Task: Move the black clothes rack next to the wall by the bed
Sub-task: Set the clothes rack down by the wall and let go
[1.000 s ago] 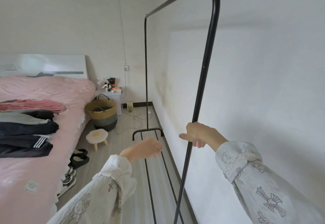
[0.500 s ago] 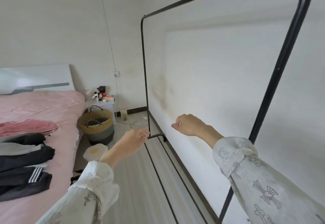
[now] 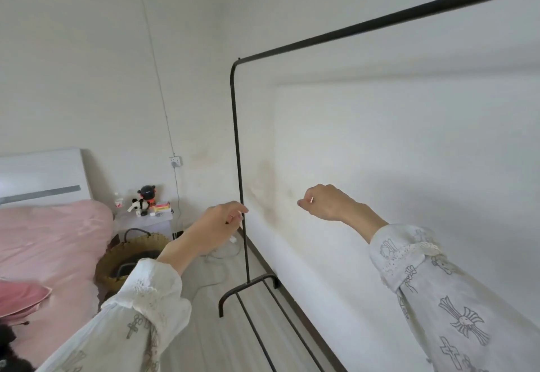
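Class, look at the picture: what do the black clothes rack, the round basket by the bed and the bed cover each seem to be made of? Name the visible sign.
Clothes rack: likely metal tubing, matt black; thin, rigid, with smoothly bent corners.
Basket: apparently woven straw or rattan; tan plaited rim, dark handle.
Bed cover: soft pink fabric, matt; it wrinkles and drapes.

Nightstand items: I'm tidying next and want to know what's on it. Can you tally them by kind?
On the white nightstand beside the bed:
Plush toys: 2 (panda, black round-headed doll)
Small bottles: 1
Small colourful boxes: 1
Total: 4. A smaller dark thing in front of the toys is too blurred to name.
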Motion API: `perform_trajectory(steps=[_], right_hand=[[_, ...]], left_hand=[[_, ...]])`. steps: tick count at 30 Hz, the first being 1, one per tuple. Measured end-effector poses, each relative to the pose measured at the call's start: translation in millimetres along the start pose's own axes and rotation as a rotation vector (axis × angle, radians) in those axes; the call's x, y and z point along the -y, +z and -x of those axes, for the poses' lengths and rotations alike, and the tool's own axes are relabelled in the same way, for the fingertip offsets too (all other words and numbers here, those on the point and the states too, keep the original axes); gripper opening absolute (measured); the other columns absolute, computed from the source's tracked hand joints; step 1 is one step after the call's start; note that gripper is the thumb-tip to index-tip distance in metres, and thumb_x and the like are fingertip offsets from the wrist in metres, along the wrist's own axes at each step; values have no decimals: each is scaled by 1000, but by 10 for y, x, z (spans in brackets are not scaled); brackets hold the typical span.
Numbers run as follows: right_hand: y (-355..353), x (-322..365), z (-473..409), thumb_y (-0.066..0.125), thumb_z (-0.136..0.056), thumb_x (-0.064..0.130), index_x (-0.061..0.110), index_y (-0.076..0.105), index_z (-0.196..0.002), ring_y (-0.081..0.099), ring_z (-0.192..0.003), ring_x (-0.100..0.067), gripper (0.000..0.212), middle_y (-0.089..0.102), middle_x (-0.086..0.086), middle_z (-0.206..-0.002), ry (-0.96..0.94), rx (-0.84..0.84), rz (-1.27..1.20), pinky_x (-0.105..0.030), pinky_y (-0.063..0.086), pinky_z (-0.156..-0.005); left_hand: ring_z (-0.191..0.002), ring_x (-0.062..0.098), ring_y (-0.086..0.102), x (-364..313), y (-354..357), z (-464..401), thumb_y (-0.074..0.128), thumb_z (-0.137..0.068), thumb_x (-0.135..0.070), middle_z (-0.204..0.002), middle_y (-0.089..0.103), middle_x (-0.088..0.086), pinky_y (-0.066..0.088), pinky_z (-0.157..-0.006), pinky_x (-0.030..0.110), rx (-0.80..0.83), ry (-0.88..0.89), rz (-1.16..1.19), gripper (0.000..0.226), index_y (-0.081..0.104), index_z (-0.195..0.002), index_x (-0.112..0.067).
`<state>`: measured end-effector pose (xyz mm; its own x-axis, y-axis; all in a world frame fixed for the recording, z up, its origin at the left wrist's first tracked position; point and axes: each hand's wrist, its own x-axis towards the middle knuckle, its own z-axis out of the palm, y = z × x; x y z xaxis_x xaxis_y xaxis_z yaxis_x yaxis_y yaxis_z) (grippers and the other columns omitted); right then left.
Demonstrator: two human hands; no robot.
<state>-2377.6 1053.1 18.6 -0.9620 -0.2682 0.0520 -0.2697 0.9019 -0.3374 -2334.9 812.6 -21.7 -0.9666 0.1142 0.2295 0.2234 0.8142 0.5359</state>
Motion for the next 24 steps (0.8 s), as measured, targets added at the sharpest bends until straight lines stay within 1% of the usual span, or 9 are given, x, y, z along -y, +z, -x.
perform_trajectory(steps=[2, 4, 6, 9, 11, 13, 16, 20, 24], right_hand=[[-15, 55, -271, 40, -94, 37, 0, 60, -108, 60, -104, -34, 44, 66, -17, -113, 40, -37, 10, -42, 48, -90], [-11, 106, -506, 40, -94, 36, 0, 60, -107, 60, -104, -34, 43, 66, -17, -113, 82, -74, 13, -42, 49, -90], [-1, 160, -701, 40, -94, 36, 2, 60, -107, 59, -103, -33, 41, 66, -16, -113, 120, -120, 12, -41, 48, -89], [12, 283, -1010, 41, -94, 36, 13, 59, -108, 58, -102, -29, 33, 65, -9, -113, 212, -234, -31, -37, 46, -86], [-50, 374, -1158, 41, -94, 36, 17, 57, -111, 58, -102, -29, 30, 66, -8, -112, 272, -317, -54, -36, 46, -86], [-121, 487, -1278, 41, -94, 35, 17, 55, -114, 58, -103, -29, 30, 67, -8, -112, 305, -431, -47, -37, 46, -88], [-270, 601, -1382, 41, -95, 30, 15, 51, -121, 56, -107, -27, 31, 65, -7, -115, 299, -642, 29, -37, 44, -88], [-626, 637, -1479, 41, -95, 23, 11, 46, -128, 46, -120, -31, 36, 57, -14, -125, 342, -859, 308, -41, 40, -91], [-1062, 650, -1591, 41, -94, 18, 5, 48, -127, 41, -126, -33, 35, 51, -17, -132, 340, -1049, 427, -40, 42, -85]], left_hand=[[-100, 15, 59, 224, -59, -316, 40, -95, -17, -115, 66, 4, 43, -82, 23, 3, 45, 9, 28, 56, -117, -23], [-104, 17, 59, 437, -82, -612, 41, -95, -17, -118, 64, 3, 42, -86, 22, 14, 99, -3, 29, 55, -120, -22], [-114, 17, 54, 636, -97, -900, 41, -95, -18, -126, 58, 2, 39, -93, 23, 16, 170, -34, 32, 51, -125, -22], [-129, 16, 39, 894, -198, -1395, 40, -96, -23, -135, 48, -1, 32, -102, 25, 44, 297, -26, 35, 45, -131, -23], [-131, 15, 34, 972, -316, -1695, 39, -96, -24, -140, 43, -3, 33, -106, 28, 72, 394, -48, 37, 42, -133, -24], [-133, 16, 34, 1029, -445, -1993, 40, -96, -24, -142, 41, -3, 33, -110, 35, 35, 479, -42, 39, 40, -135, -25], [-138, 20, 28, 965, -587, -2377, 43, -95, -20, -144, 42, 3, 27, -113, 36, -92, 601, 12, 42, 40, -137, -20], [-143, 25, 17, 727, -639, -2888, 44, -95, -21, -151, 33, 7, 21, -116, 41, -124, 721, 15, 45, 38, -139, -19], [-145, 24, 10, 356, -644, -3289, 39, -96, -25, -156, 21, 8, 14, -119, 41, -138, 790, 64, 49, 28, -144, -19]])
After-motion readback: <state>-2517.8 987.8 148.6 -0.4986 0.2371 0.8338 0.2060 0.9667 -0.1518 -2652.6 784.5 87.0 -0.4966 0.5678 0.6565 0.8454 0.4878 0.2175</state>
